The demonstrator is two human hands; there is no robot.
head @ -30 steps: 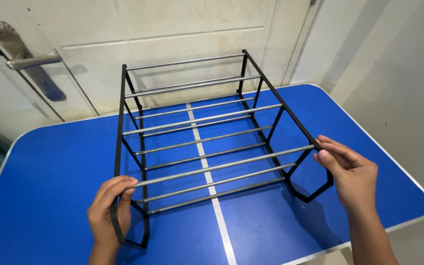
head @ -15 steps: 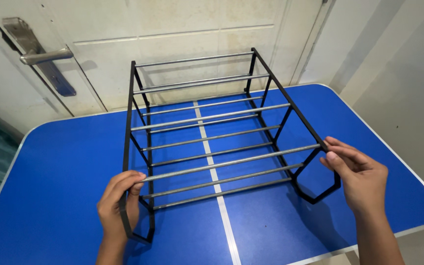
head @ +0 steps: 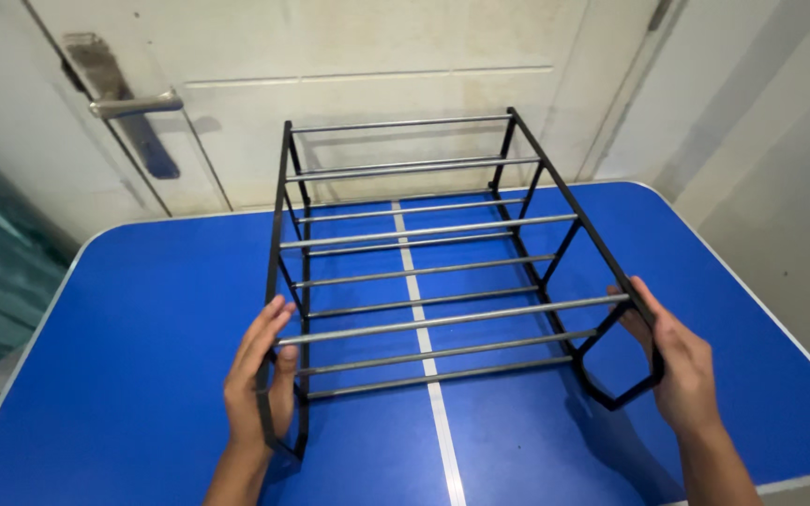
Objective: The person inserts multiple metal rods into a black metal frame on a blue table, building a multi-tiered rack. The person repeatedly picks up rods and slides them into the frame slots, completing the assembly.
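A black-framed rack (head: 424, 272) with grey metal rods is seen resting on the blue folding table (head: 142, 309), its side frames running away from the viewer toward the white door (head: 330, 103) behind. The long axis of the rods is laid left to right, spanning the gap between both hands. The near end of the left side frame is flanked by the left hand (head: 260, 379): fingers are held straight and nearly flat against the black upright, thumb on the inner side, so a loose pinch rather than a closed fist is shown. The near end of the right side frame is cupped by the right hand (head: 677, 361), fingers curled lightly over the top rail from outside; how tight that hold is cannot be told. The rack is thus bracketed symmetrically, neither hand markedly nearer. The table's white centre seam (head: 442, 440) is seen under the rack's middle.
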